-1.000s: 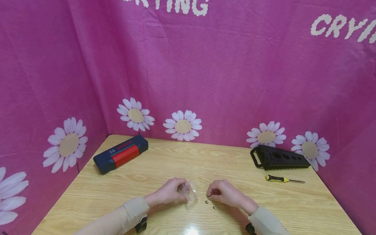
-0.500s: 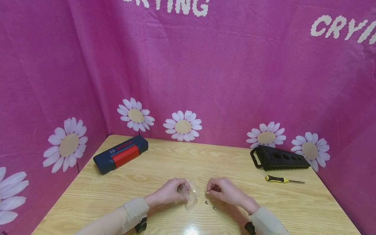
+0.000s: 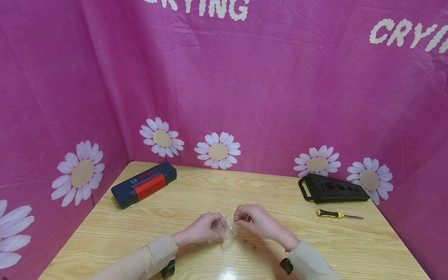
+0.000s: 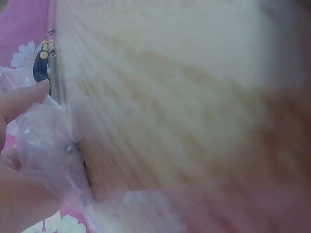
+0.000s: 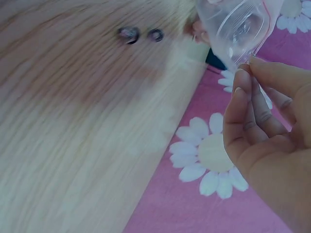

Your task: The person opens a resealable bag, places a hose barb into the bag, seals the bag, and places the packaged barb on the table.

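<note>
In the head view my left hand grips a clear plastic zip bag, held just over the table with its mouth towards the right hand. A small shiny metal piece shows through the plastic in the left wrist view. My right hand has its fingertips right at the bag's mouth, thumb and fingers pinched together. A tiny glint of metal shows between them, mostly hidden by the fingertips. Two small metal nuts lie on the table below the right hand, dark and ring-shaped in the right wrist view.
A blue and red Bosch case lies at the back left of the wooden table. At the back right is a black holder with a handle, and in front of it a yellow and black screwdriver. Pink flowered cloth surrounds the table.
My right hand has picked up a small metal piece beside the two nuts, lifted it and moved left to the bag's mouth. The left hand and bag have stayed in place.
</note>
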Motion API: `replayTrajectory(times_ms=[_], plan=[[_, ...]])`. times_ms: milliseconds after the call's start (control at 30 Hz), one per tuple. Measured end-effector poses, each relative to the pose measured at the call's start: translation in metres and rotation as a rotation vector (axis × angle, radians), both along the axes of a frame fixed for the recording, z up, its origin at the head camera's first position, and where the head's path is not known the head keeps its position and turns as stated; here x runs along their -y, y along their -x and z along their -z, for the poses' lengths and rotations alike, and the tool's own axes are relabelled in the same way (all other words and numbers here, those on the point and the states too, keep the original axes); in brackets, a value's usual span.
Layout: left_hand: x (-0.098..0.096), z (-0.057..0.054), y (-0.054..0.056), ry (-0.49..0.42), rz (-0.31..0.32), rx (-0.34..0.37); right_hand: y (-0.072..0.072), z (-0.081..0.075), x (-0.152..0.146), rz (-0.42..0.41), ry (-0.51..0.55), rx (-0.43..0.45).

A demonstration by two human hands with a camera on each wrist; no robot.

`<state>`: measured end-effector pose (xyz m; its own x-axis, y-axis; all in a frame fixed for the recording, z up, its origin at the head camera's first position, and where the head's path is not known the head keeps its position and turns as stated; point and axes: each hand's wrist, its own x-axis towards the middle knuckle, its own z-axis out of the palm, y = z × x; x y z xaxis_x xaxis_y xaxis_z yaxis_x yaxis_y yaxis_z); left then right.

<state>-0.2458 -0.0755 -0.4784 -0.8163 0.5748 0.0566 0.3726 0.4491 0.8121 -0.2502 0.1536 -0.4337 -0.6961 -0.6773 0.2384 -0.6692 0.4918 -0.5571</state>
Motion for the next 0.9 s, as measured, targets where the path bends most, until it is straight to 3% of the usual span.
replayTrajectory(times_ms=[200, 433, 900], plan=[[0.001, -0.001, 0.0, 0.017, -0.005, 0.007, -0.001, -0.003, 0.014, -0.034, -0.016, -0.014], [0.002, 0.001, 0.001, 0.037, -0.029, 0.041, -0.003, 0.001, 0.021, -0.07, 0.004, 0.046], [0.001, 0.002, 0.001, 0.015, -0.012, 0.015, -0.007, 0.001, -0.002, -0.006, 0.009, -0.004]])
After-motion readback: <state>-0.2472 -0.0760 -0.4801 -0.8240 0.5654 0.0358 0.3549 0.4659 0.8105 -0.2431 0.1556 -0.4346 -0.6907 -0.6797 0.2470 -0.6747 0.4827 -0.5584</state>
